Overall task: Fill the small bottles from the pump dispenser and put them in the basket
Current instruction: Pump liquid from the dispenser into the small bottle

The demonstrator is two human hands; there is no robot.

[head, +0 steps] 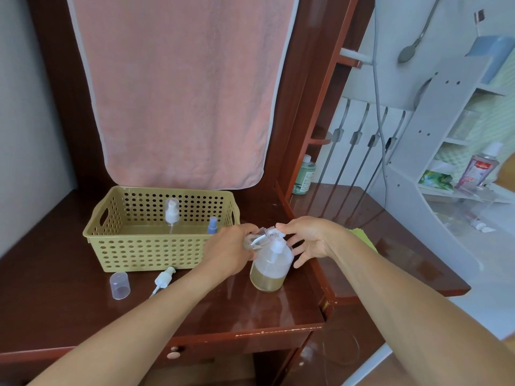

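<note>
The pump dispenser (269, 271), a clear bottle holding yellowish liquid at its bottom, stands on the brown table right of the basket. My left hand (231, 252) grips a small clear bottle (257, 238), tilted with its open neck at the pump's nozzle. My right hand (309, 238) rests a fingertip on the white pump head (278, 245), the other fingers spread. The yellow-green perforated basket (111, 246) holds a clear bottle with a white pump top (171, 215) and a small blue spray bottle (212, 224).
A clear cap (120, 285) and a loose white pump top (164, 278) lie in front of the basket. A pink towel (181, 93) hangs behind. A green bottle (305, 175) stands at the back right, a yellow-green cloth (362, 238) behind my right wrist.
</note>
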